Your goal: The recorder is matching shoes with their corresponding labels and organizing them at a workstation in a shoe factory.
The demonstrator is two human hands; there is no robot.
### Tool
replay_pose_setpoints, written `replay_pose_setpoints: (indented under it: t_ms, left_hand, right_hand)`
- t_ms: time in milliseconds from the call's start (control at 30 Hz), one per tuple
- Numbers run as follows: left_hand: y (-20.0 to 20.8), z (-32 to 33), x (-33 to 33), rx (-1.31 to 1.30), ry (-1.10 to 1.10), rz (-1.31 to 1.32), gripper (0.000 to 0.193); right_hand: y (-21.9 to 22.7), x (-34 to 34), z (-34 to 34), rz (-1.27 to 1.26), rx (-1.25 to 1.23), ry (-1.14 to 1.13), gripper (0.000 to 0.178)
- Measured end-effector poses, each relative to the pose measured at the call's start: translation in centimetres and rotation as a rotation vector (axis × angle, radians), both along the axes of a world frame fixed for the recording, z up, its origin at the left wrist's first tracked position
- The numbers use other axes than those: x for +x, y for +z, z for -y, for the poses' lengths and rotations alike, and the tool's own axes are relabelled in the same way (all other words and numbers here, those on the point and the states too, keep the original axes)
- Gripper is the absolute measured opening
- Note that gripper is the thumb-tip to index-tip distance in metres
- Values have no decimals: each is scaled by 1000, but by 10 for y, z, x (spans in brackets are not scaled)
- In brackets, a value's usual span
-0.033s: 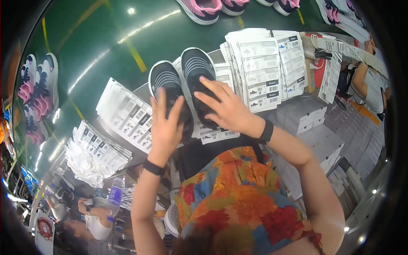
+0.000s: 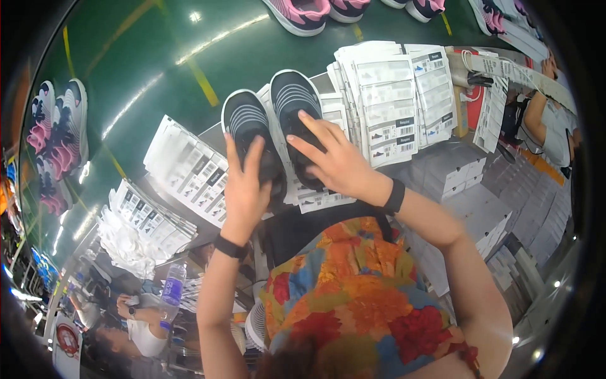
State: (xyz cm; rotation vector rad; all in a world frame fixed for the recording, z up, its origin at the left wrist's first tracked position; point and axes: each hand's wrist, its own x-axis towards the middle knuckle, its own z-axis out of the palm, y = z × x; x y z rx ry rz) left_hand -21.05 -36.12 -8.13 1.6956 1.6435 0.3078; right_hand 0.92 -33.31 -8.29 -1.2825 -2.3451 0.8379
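Note:
A pair of dark grey shoes with pale stripes across the toes and white soles lies side by side before me, toes pointing away. My left hand (image 2: pixel 245 196) rests on the left shoe (image 2: pixel 245 117), fingers spread over its upper and outer side. On the right shoe (image 2: pixel 293 95), my right hand (image 2: pixel 341 161) lies with two fingers stretched across the upper and its thumb near the shoe opening. Neither hand is wrapped round a shoe. Under the shoes are white printed label sheets (image 2: pixel 325 201), partly hidden.
Stacks of label sheets stand to the right (image 2: pixel 386 101) and left (image 2: pixel 186 164) of the shoes. Crumpled white paper (image 2: pixel 126 246) lies further left. Pink and navy shoes (image 2: pixel 63 126) sit on the green belt (image 2: pixel 158 82). Grey boxes (image 2: pixel 461 170) are stacked at right; other people work nearby.
The fingers of my left hand have shifted slightly on the left shoe. My right hand and both shoes have hardly moved.

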Motion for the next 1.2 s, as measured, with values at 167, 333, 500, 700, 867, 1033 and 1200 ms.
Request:
replay_pose_setpoints:
  t_ms: [167,333,500,700,867,1033,1200]
  left_hand:
    - [31,-36,-3,56,2,61,69]
    - [148,-68,-3,-100,-3,128,55]
    - [206,-71,-4,-108,23,214,64]
    - [184,-48,-35,-3,621,806,53]
    - [157,-16,-91,-58,720,830,52]
    - [115,0,-53,-149,925,797,51]
    - [70,13,-34,-328,949,874,51]
  right_hand:
    - [14,-5,-22,-5,-106,-27,54]
    - [109,7,-54,-197,-123,35,39]
    - [169,16,-60,-173,-61,35,55]
    - [181,29,-32,-624,-21,-276,53]
    - [145,44,2,-1250,-424,-570,66]
    - [103,4,13,-1684,-894,-615,68]
    - [83,44,57,-1820,-825,-660,66]
